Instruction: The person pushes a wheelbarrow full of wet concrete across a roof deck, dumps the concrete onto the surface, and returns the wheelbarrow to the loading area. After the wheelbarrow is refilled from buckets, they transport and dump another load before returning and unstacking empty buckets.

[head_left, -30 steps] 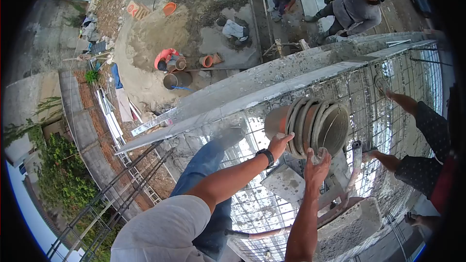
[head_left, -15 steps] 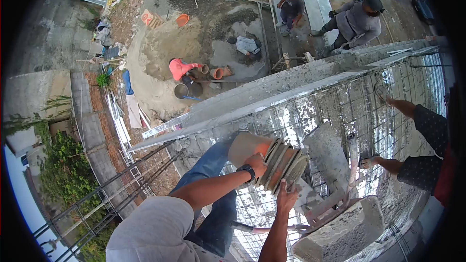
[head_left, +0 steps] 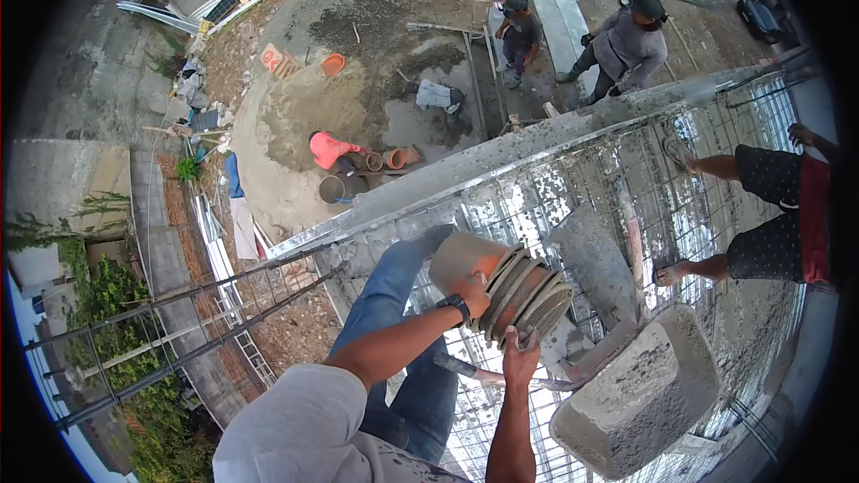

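Observation:
I hold a nested stack of mortar-caked buckets [head_left: 530, 297], grey and orange, tilted on its side with the rims toward the right. My left hand [head_left: 470, 295], with a black watch at the wrist, is closed on the stack's upper left side. Lower down, my right hand [head_left: 521, 356] grips the rims from below. Just right of the stack is a wheelbarrow [head_left: 640, 394], its tray crusted with grey concrete. A flat grey sheet [head_left: 595, 259] lies beyond the buckets on the rebar mesh [head_left: 492, 416].
A raised concrete edge [head_left: 403, 188] borders the mesh floor, with a drop to the ground below. A co-worker in dark shorts [head_left: 769, 246] stands at right. Below, several people work near a sand pile [head_left: 331, 103] and buckets [head_left: 395, 159]. Steel bars [head_left: 192, 340] jut out at left.
The view has shifted slightly. The wheelbarrow tray has moved and now shows more of its inside. Both my hands keep their hold on the buckets.

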